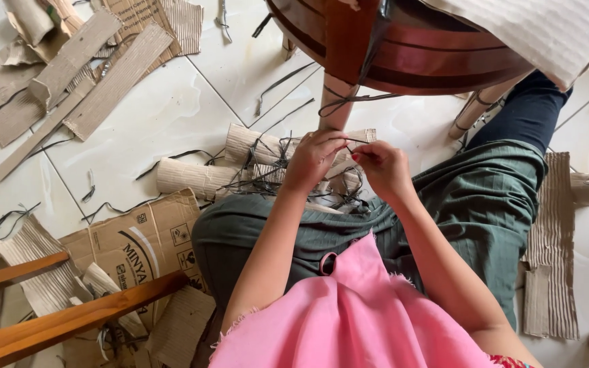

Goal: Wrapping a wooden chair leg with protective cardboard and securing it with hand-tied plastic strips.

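Note:
I sit on a tiled floor with a round wooden table (403, 54) in front of me. My left hand (311, 160) and my right hand (383, 167) meet just below a table leg (335, 102) wrapped in corrugated cardboard and tied with thin black string (339, 102). Both hands pinch ends of a black string (349, 142) between the fingertips. Under my hands lie cardboard rolls (199, 176) and a tangle of loose black strings (267, 178).
Cardboard strips and scraps (90, 75) lie scattered at the upper left. A flattened printed box (138, 245) and wooden bars (63, 320) sit at the lower left. More corrugated pieces (553, 272) lie at the right. Another wrapped leg (475, 109) stands at the right.

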